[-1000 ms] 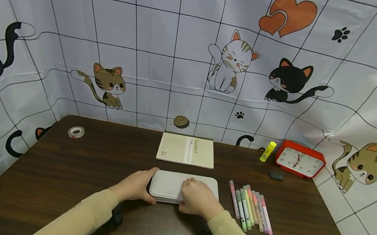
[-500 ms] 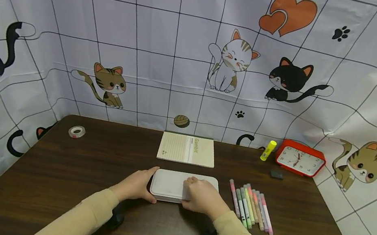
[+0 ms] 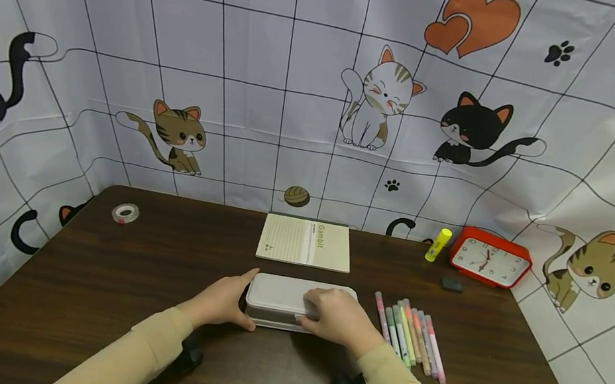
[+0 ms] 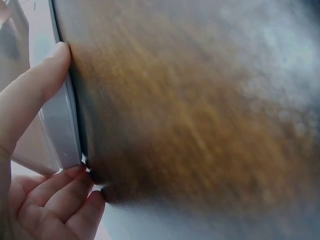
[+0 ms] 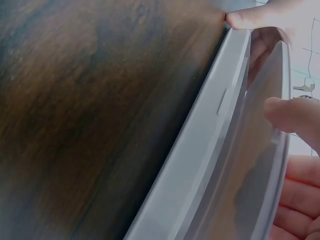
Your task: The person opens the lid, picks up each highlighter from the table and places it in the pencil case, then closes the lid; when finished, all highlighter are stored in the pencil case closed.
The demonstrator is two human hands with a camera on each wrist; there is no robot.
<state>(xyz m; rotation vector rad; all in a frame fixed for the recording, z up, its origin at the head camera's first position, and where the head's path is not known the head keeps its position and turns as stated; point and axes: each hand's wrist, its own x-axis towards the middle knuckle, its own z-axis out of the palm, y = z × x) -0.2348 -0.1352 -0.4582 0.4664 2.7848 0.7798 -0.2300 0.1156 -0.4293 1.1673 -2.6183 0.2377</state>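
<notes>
A white pencil case (image 3: 275, 291) lies on the dark wooden table, its lid raised a little along the near side. My left hand (image 3: 219, 302) grips the case's left end; in the left wrist view the thumb is on the near side wall (image 4: 60, 117) and the fingers are at the end corner. My right hand (image 3: 340, 319) holds the lid's front edge toward the right. Seen by the right wrist camera, the lid (image 5: 257, 150) is tilted away from the base (image 5: 187, 150), pinched between thumb and fingers. The inside of the case is mostly hidden.
A row of several markers (image 3: 409, 332) lies just right of the case. Behind it is a cream notepad (image 3: 290, 241). At the back right stand a red clock (image 3: 490, 258), a yellow glue stick (image 3: 438, 245) and a dark eraser (image 3: 451, 285). A tape roll (image 3: 125, 213) sits back left.
My right hand has raised the front edge of the case's lid, opening a gap above the base, and shifted slightly right. The left hand has stayed on the left end.
</notes>
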